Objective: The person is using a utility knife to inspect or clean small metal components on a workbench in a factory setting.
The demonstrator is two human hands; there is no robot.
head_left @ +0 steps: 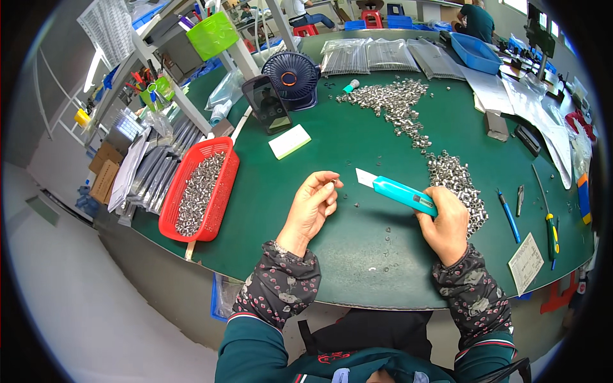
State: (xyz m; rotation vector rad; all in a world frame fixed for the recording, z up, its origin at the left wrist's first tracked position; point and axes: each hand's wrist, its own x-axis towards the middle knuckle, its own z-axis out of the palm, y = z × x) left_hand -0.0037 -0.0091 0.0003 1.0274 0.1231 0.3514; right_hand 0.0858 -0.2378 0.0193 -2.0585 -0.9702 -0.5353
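My right hand [445, 225] grips a teal utility knife [403, 195], its blade out and pointing left toward my other hand. Pinched between the thumb and forefinger of my left hand [311, 207] is a small metal ring [332, 183], mostly covered by the fingertips. The blade tip is a short way from those fingers, not touching them. Beside my right hand lies a heap of short metal rings [454, 182]. A longer spread of similar small metal pieces [389, 102] runs toward the back of the green table [357, 255].
A red basket [167, 207] of metal pieces stands left. Behind it are a phone [267, 105], a blue fan [290, 75] and a white pad [290, 142]. On the right lie a blue pen-shaped tool [508, 216], a screwdriver [551, 233] and a paper slip [526, 264].
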